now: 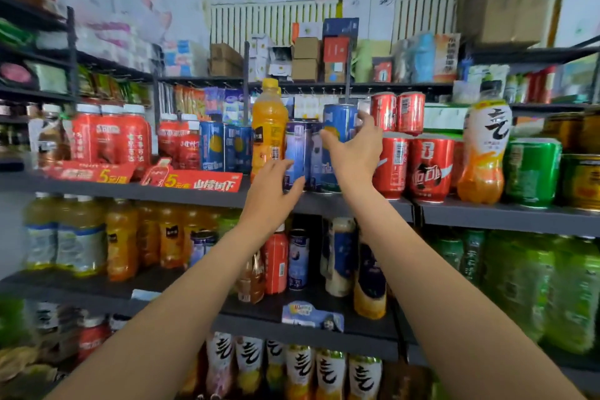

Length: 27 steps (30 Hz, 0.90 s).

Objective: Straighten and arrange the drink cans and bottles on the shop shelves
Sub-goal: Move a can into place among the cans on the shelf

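On the upper drink shelf (357,204) my right hand (355,148) grips a blue can with a yellow mark (339,122), held above two purple-blue cans. My left hand (276,187) wraps its fingers around the left purple-blue can (297,146), which stands on the shelf. A second purple-blue can (319,169) stands right beside it, partly hidden by my right hand. An orange juice bottle with a yellow cap (268,127) stands just left of these cans. Red cola cans (430,167) stand to the right, with two more red cans (397,112) stacked on top.
Left on the same shelf stand blue cans (212,146) and red-labelled jars (110,136) behind red price tags (194,180). A white-and-orange bottle (485,153) and green cans (532,172) stand at the right. Lower shelves hold several juice and green tea bottles.
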{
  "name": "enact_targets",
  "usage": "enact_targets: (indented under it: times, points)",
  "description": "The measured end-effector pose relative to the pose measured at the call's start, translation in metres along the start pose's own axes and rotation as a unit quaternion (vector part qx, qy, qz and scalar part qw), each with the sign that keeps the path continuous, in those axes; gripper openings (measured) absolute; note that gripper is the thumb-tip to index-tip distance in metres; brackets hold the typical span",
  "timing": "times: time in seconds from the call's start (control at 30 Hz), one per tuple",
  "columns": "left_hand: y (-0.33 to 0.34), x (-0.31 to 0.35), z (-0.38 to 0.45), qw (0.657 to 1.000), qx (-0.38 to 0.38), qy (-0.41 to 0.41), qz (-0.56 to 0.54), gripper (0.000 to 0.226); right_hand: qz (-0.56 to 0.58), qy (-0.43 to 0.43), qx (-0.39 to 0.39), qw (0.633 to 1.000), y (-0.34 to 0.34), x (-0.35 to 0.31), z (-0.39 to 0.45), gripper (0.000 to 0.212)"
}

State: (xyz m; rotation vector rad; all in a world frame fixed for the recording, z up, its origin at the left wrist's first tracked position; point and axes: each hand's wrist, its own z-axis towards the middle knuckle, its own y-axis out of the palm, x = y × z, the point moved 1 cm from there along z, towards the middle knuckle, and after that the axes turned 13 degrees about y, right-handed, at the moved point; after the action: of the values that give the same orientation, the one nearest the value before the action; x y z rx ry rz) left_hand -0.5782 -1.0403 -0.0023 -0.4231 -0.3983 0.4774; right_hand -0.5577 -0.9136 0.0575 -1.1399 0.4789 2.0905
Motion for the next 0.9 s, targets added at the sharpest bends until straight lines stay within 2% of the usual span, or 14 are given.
enact_targets:
  times: [0.13,0.23,0.33,0.43,0.5,0.63,0.9]
  points:
    - [-0.002,-0.019,0.006,0.998,-0.039,0.049,0.014,0.04,0.004,0.04,0.021,0.999,0.006,0.009,0.004,0.062]
    - [0.004,-0.022,0.014,0.991,-0.09,0.094,0.029,0.043,0.008,0.068,-0.002,0.998,0.011,0.016,0.001,0.06]
    - [0.012,-0.02,0.024,0.986,-0.135,0.083,0.056,0.047,0.017,0.078,-0.022,0.997,0.017,0.016,0.003,0.057]
    - [0.018,-0.02,0.033,0.984,-0.16,0.051,0.064,0.051,0.001,0.071,-0.006,0.997,0.029,0.025,0.009,0.064]
    - [0.02,-0.023,0.035,0.984,-0.157,0.048,0.066,0.051,-0.014,0.062,-0.001,0.998,0.036,0.034,0.018,0.07]
    - [0.026,-0.03,0.034,0.985,-0.128,0.067,0.099,0.05,-0.043,0.055,-0.004,0.998,0.039,0.025,0.013,0.063]
    - [0.036,-0.037,0.03,0.981,-0.099,0.095,0.138,0.053,-0.006,0.025,0.008,1.0,0.045,0.037,0.015,0.064]
